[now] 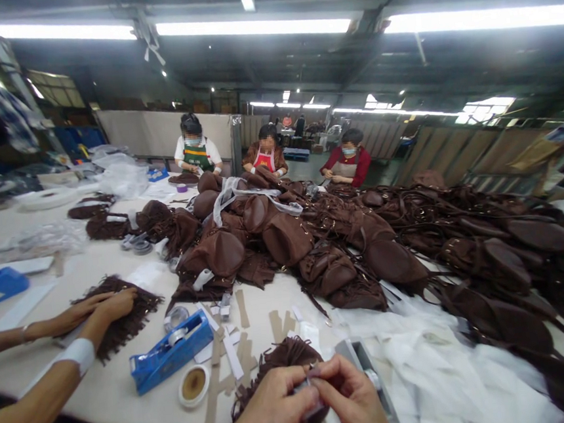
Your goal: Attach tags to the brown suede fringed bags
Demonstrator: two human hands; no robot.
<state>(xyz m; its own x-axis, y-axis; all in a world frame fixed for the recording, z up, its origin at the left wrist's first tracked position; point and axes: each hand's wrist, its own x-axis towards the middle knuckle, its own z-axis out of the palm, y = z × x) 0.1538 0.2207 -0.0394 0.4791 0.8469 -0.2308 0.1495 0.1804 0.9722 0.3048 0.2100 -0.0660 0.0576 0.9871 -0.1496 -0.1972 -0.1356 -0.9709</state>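
Note:
At the table's front edge, a dark brown fringed bag lies under and between my two hands. My left hand is closed on the bag, thumb and fingers pinched near its top. Beside it, my right hand pinches with thumb and forefinger at the same spot, fingertips nearly meeting the left ones. A small greyish bit shows between the fingertips; its kind is too small to tell. A grey tape dispenser stands just behind my right hand. Much of the bag is hidden by my hands.
A blue tape dispenser, a tape roll and cardboard strips lie to the left. White tissue paper spreads right. A heap of brown bags fills the middle. A co-worker's hands handle a fringed piece; several people sit beyond.

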